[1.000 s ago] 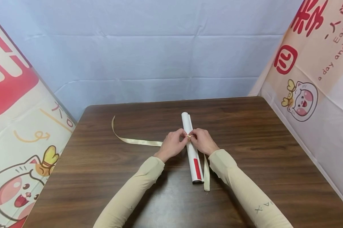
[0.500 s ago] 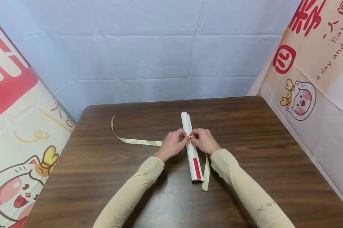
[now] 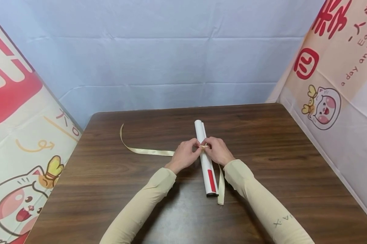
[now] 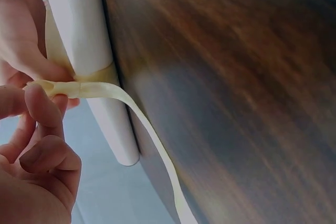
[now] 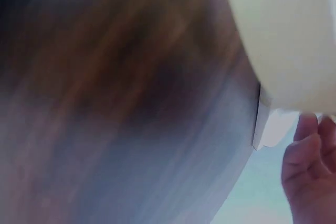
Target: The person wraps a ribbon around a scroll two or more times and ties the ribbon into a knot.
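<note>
A white roll (image 3: 198,130), which looks like rolled paper, lies lengthwise on the table and bears a red patch near its near end. A cream ribbon (image 3: 151,152) goes round its middle. From the left side, my left hand (image 3: 186,153) pinches the ribbon over the roll; opposite it, my right hand (image 3: 218,150) pinches the ribbon too. The left wrist view shows the ribbon (image 4: 97,88) gathered at the fingertips above the roll (image 4: 79,19). Fingers hide the exact crossing. In the right wrist view, the ribbon (image 5: 294,35) blurs close to the camera.
The dark wood table (image 3: 281,162) has rounded far corners. One ribbon tail curls away to the left; another tail (image 3: 221,189) hangs beside the roll's near end. A pale cloth backdrop (image 3: 165,61) stands behind, with printed cloths at both sides.
Both hands stay at the roll's middle with the ribbon pinched. The right-hand ribbon tail sways slightly; otherwise only a small shift of the whole view shows.
</note>
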### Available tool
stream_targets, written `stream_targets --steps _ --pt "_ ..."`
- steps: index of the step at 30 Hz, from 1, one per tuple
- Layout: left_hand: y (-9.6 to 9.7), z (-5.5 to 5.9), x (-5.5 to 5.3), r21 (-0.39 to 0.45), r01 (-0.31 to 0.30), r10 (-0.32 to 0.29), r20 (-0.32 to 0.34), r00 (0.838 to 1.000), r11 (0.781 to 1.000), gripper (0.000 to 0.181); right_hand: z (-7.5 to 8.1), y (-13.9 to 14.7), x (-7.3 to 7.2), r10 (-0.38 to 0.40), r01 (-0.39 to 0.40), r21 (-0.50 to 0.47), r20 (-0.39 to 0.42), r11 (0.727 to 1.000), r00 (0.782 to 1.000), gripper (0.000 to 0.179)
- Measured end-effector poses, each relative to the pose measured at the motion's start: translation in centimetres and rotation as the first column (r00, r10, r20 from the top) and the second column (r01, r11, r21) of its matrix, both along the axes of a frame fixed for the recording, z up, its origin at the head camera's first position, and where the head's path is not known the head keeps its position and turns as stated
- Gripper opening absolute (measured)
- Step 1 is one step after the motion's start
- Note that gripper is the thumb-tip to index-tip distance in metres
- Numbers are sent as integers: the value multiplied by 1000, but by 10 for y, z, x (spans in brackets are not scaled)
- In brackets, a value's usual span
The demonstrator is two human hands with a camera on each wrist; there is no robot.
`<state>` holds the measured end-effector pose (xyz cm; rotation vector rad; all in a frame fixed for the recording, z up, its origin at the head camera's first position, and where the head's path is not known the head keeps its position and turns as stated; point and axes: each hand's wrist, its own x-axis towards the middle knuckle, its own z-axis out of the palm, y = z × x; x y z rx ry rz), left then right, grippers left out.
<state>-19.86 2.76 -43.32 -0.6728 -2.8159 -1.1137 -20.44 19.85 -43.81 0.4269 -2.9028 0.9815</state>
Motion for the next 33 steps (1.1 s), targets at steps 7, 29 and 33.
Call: stream_targets --steps 7,29,33 --pt "-1 0 1 2 -4 4 -2 1000 1000 9 1 2 2 -13 13 -21 23 1000 1000 11" --pt "-12 -5 0 -7 -102 102 37 994 995 16 2 30 3 -14 16 -45 55 999 998 9" --pt "-15 -5 0 -9 -105 105 43 994 994 20 2 32 3 -54 58 -39 88 998 995 11"
